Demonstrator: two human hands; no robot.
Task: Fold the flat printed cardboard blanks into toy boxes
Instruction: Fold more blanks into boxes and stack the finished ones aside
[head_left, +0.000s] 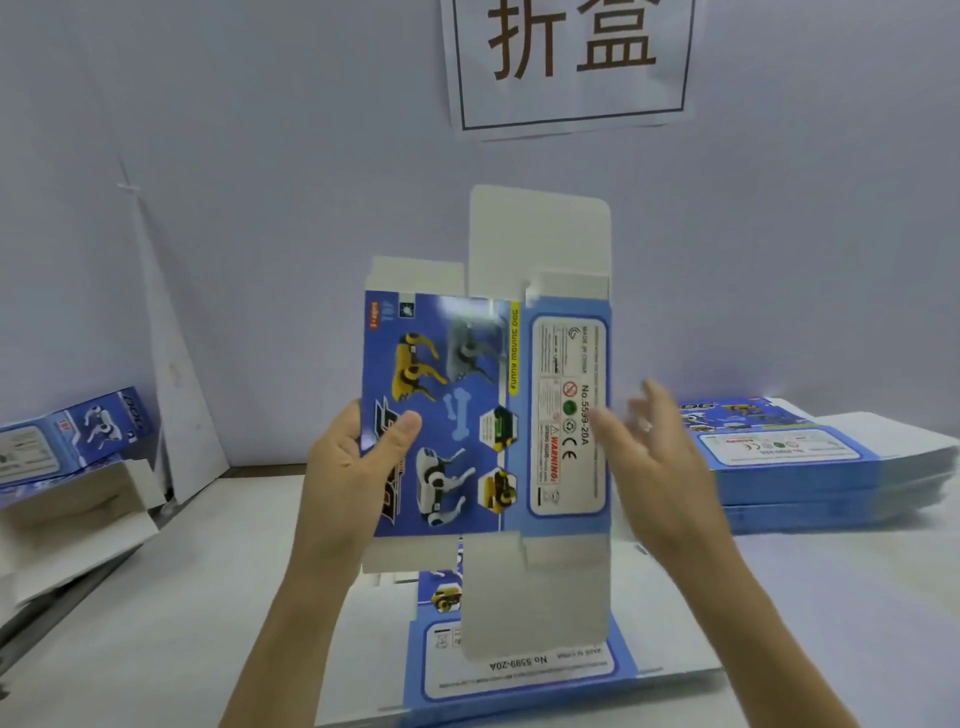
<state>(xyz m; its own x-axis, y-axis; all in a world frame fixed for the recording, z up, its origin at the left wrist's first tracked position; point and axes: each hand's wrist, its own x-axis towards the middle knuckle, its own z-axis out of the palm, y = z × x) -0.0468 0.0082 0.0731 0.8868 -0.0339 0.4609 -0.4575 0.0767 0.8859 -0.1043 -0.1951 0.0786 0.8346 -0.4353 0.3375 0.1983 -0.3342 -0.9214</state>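
Between the fingers of both hands: one blank (467, 410), flat, upright. Left hand (353, 457) pinches its left edge, steadying it; right hand (660, 452) spread, holding nothing, beside the right edge, likely ready to fold.

Bright, cool, even light casts faint shadows, glare washes the upper print of the cardboard blank (452, 415), and the right hand (654, 457) beside it is blurred.

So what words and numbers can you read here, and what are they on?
"折盒": wall sign.
"No.5599-20A", "WARNING:", "CE", "FUNNY MOVING DOG", "MADE IN CHINA": held blank.
"No 5599-20A", "MADE IN CHINA": table blank, upside down.
Fine print on both: too blurred to read.
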